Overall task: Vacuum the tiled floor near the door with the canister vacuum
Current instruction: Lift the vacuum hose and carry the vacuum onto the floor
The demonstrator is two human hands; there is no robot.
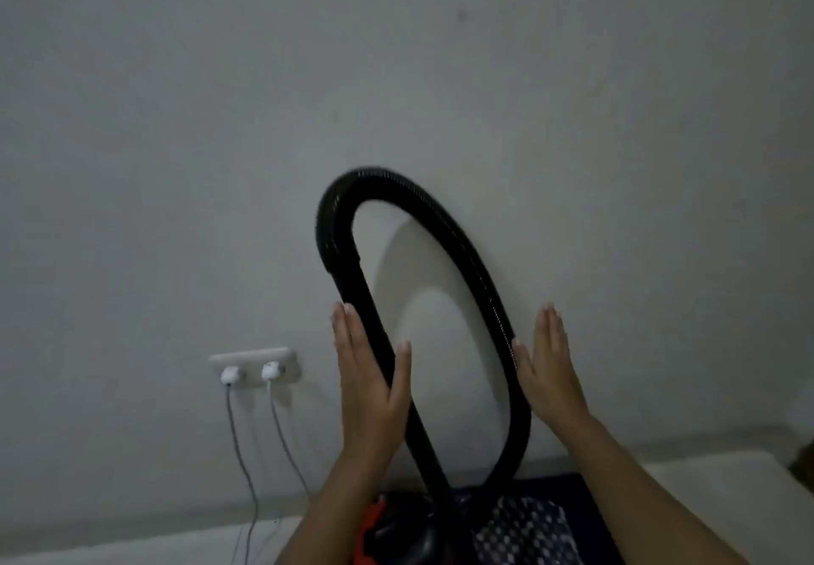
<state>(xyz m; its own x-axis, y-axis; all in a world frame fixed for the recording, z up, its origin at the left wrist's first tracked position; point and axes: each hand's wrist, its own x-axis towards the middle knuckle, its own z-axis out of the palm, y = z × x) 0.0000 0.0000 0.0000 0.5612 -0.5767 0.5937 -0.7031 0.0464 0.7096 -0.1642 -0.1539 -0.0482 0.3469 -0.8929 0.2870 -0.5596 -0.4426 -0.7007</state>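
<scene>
Left hand [372, 381] is spread flat, fingers straight, thumb hooked round the black hose [445, 230] without squeezing it. Right hand [550, 366] is flat and spread too, thumb just touching the hose's other side. The hose arches up between them against the wall [396, 58]. Below the hands sits the vacuum [396, 529] beside a patterned mat [528, 525]; left of the left hand, a socket [253, 366] with two plugs.

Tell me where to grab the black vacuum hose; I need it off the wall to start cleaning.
Grip the straight, smooth stretch of the hose beside the left hand, coming from the left with fingers wrapping around. It is rigid there, unlike the ribbed loop above.
</scene>
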